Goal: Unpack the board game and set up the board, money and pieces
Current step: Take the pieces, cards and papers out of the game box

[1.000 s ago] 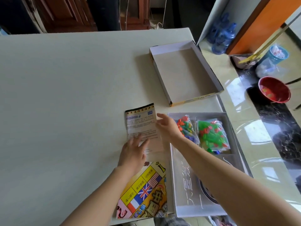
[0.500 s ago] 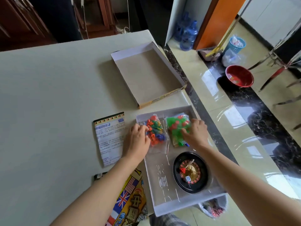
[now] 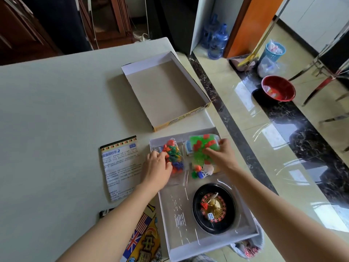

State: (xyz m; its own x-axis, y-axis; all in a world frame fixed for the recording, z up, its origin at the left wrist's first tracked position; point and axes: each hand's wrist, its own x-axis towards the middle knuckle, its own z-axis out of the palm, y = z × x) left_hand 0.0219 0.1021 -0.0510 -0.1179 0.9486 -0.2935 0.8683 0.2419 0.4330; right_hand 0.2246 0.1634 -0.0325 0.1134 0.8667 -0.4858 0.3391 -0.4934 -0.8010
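Now off the leaflet (image 3: 120, 167), my left hand (image 3: 157, 167) grips the mixed-pieces bag (image 3: 174, 157), my right hand (image 3: 221, 154) the green-pieces bag (image 3: 200, 148); pieces likely come out next.

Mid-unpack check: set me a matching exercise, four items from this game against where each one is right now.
Items
1. instruction sheet
2. roulette wheel
3. green bag of pieces
4. multicoloured bag of pieces

Places
A. held by the right hand
B. flat on the table, left of the tray
C. held by the left hand
D. in the near end of the tray

Pairs: 1-B, 2-D, 3-A, 4-C
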